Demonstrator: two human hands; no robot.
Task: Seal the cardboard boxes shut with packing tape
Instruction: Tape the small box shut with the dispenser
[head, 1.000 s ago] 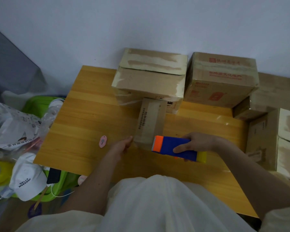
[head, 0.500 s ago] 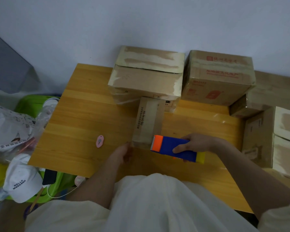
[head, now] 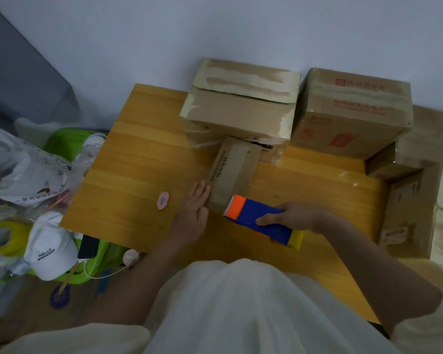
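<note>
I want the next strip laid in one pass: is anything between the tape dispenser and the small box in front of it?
Nothing visible. The right hand grips the tape dispenser, whose orange end meets the small box. The left hand lies flat beside the box.

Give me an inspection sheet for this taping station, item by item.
Surface: wooden table, a pink tag lying on it.
Job's things: small box on the table; larger boxes at the wall; tape dispenser.
Clutter: white cap, yellow tape roll, plastic bags off the table's left.
Hands: left hand flat beside the small box; right hand grips the dispenser.
Cables: white cord below the table edge.
Surroundings: plain wall.
</note>
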